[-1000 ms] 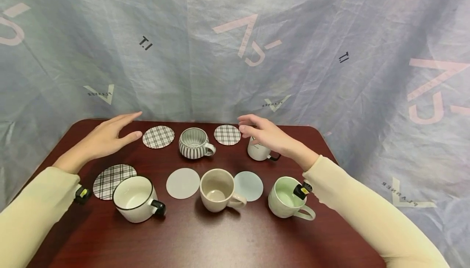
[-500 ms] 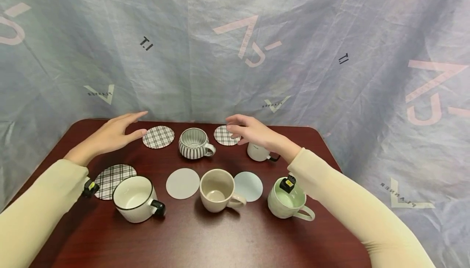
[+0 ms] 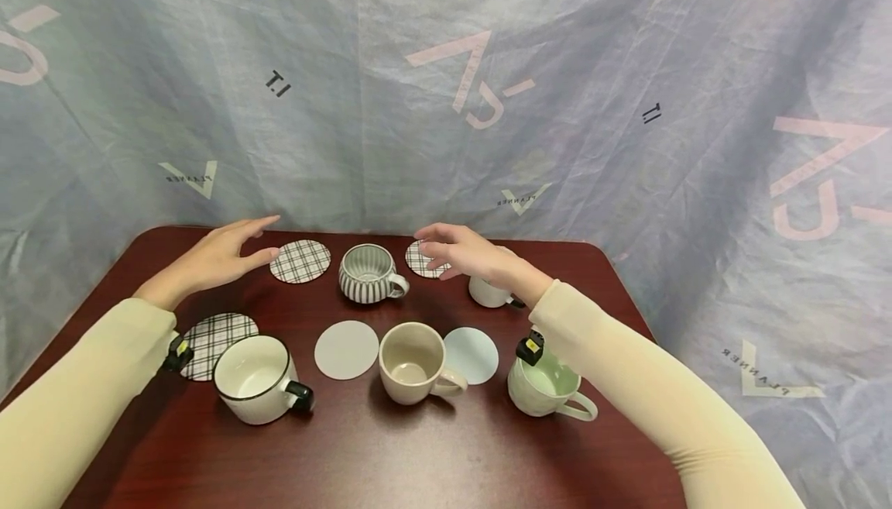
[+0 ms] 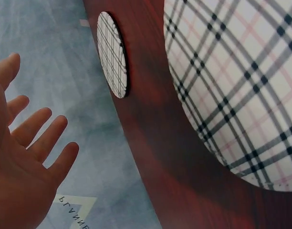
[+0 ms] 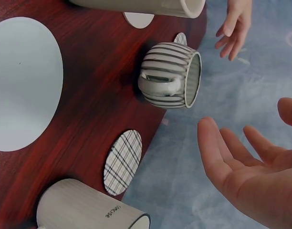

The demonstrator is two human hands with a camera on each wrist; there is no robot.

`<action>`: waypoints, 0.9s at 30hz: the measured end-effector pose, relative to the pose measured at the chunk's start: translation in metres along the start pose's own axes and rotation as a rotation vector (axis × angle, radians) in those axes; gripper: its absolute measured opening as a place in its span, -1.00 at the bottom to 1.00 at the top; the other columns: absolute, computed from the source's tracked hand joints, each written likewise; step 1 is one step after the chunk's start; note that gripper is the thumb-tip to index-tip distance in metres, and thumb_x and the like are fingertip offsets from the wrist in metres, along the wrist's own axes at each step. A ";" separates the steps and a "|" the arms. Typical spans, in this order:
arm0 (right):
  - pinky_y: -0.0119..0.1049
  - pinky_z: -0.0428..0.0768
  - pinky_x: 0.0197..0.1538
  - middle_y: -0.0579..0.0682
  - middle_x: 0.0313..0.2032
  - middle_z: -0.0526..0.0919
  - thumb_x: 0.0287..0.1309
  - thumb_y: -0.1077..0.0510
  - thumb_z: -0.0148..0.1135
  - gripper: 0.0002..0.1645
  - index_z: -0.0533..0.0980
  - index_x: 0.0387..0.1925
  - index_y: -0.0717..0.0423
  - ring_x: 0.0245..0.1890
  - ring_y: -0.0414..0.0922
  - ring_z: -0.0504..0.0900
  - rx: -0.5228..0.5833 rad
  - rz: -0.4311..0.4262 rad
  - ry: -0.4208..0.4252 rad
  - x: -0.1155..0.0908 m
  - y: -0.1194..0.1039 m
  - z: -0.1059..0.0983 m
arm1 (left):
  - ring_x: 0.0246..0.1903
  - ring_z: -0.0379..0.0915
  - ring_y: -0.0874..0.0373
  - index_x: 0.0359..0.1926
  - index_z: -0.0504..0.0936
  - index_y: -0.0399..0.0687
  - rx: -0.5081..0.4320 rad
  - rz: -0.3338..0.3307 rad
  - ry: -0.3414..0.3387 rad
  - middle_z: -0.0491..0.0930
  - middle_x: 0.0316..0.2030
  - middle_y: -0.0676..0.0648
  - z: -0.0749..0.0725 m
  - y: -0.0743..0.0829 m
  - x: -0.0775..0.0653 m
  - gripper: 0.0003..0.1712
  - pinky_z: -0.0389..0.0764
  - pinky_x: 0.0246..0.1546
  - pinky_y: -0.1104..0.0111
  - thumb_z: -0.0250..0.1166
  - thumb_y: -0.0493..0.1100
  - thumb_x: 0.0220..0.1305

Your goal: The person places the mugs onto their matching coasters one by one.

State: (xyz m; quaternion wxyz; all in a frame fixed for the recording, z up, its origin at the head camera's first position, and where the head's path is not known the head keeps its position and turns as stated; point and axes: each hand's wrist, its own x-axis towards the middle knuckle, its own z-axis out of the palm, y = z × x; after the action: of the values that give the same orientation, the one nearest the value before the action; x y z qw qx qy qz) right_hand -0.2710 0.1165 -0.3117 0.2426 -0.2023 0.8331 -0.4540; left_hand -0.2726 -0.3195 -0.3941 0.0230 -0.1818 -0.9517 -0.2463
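My left hand [image 3: 221,256] hovers above the table's back left, fingers extended, holding nothing; a plaid coaster [image 3: 301,262] lies just right of its thumb. The right hand [image 3: 468,254], loosely bent and also without anything in it, is raised over the back right. Beneath and behind it are another plaid coaster [image 5: 123,163] and a white mug [image 3: 488,292] with a black handle, both partly hidden in the head view. Between the hands stands a grey striped mug [image 3: 368,275], its handle toward the right. It touches neither hand.
On the dark red table [image 3: 362,455], nearer me, stand a white black-rimmed mug [image 3: 254,381], a beige mug [image 3: 411,366] and a pale green mug [image 3: 540,389]. A plaid coaster [image 3: 216,338], a white coaster [image 3: 346,350] and a pale blue coaster [image 3: 474,355] lie among them.
The right hand has moved left, from above the black-handled mug toward the coaster beside the striped mug. My left hand has shifted slightly right. Mugs and coasters have stayed put.
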 end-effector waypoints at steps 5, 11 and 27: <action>-0.03 0.70 0.20 0.08 0.35 0.58 0.61 -0.02 0.10 -0.44 0.40 0.49 0.02 0.27 0.12 0.65 -0.012 0.021 0.000 0.003 0.000 0.004 | 0.36 0.38 -0.39 0.66 0.21 -0.11 0.003 -0.006 -0.005 0.39 0.41 -0.45 0.002 -0.004 0.002 -0.12 0.39 0.24 -0.37 0.29 0.16 0.54; -0.02 0.70 0.20 0.15 0.35 0.59 0.59 0.03 0.12 -0.45 0.42 0.47 0.06 0.23 0.08 0.68 0.007 0.039 0.006 0.010 0.002 0.009 | 0.36 0.37 -0.41 0.66 0.18 -0.13 0.016 -0.016 -0.034 0.36 0.42 -0.46 0.005 -0.012 0.006 -0.11 0.39 0.22 -0.39 0.30 0.12 0.54; -0.01 0.70 0.20 0.11 0.36 0.58 0.57 0.03 0.14 -0.45 0.43 0.47 0.06 0.26 0.16 0.65 -0.008 0.071 -0.008 0.018 0.007 0.018 | 0.43 0.21 -0.56 0.61 0.26 -0.24 0.090 -0.015 -0.104 0.25 0.47 -0.56 0.014 -0.032 0.010 -0.14 0.27 0.33 -0.45 0.32 0.11 0.53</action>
State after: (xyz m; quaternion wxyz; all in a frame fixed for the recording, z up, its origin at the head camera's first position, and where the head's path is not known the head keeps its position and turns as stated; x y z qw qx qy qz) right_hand -0.2752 0.0983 -0.3296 0.2609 -0.1755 0.8406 -0.4411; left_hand -0.2925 -0.3359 -0.4195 -0.0203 -0.1858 -0.9631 -0.1935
